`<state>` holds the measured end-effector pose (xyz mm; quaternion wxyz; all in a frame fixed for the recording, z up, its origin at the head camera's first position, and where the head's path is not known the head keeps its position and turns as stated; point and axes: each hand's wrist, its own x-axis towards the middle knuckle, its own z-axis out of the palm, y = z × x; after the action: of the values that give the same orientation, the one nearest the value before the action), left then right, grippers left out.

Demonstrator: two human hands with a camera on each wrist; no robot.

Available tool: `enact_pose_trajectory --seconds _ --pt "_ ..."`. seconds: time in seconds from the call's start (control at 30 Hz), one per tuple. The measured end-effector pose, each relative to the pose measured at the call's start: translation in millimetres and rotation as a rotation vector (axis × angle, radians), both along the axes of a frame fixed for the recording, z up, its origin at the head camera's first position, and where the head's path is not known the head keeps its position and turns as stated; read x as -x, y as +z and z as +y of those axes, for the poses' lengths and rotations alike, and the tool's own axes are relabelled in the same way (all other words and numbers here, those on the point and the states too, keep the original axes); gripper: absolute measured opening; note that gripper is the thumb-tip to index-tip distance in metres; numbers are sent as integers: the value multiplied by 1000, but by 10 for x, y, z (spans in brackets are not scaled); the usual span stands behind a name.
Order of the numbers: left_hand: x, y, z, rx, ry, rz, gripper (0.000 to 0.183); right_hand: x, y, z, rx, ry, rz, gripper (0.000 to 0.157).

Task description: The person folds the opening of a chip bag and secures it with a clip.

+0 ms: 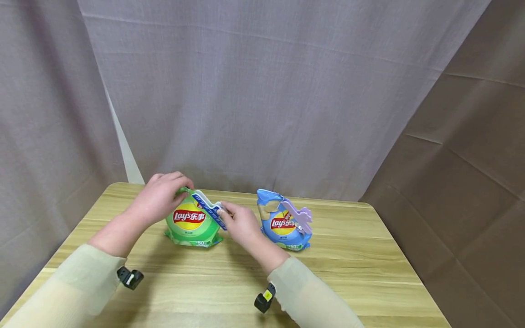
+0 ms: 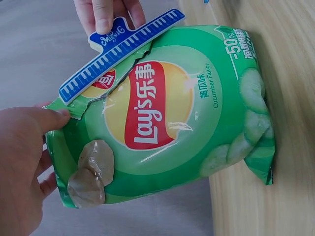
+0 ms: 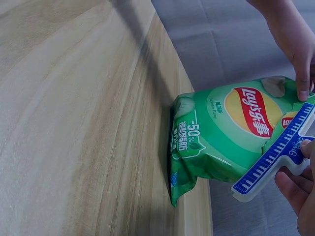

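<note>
A green Lay's chip bag [image 1: 193, 230], cucumber flavor, stands upright on the table with its torn top corner folded over. My left hand [image 1: 166, 193] pinches the bag's upper left edge, thumb in front and fingers behind. Across the folded corner lies a blue-and-white clip [image 2: 123, 56] with a piano-key pattern and the word "Music". My right hand [image 1: 242, 223] pinches the clip's handle between thumb and fingers, as the right wrist view also shows with the clip [image 3: 275, 152] slanting over the bag. Whether the clip bites firmly on the bag I cannot tell.
To the right stands a blue Lay's bag [image 1: 270, 223] with a purple clip [image 1: 297, 216] on its slanted upper right corner. Both bags are on a wooden table [image 1: 348, 273]. Grey curtains [image 1: 266, 91] hang behind it and on the left, with a brown one [image 1: 463, 182] on the right.
</note>
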<state>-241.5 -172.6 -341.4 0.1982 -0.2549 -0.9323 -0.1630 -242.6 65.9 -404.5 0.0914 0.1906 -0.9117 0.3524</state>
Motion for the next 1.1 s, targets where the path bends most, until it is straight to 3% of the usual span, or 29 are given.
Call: enact_pose_trajectory --seconds 0.3,0.83,1.1 --pt "-19 50 8 21 3 18 17 8 22 -12 10 4 13 37" --pt "-15 96 39 -77 14 4 9 1 72 -42 11 24 7 37" --pt "-28 117 41 -70 8 12 10 -2 89 -55 14 33 19 36"
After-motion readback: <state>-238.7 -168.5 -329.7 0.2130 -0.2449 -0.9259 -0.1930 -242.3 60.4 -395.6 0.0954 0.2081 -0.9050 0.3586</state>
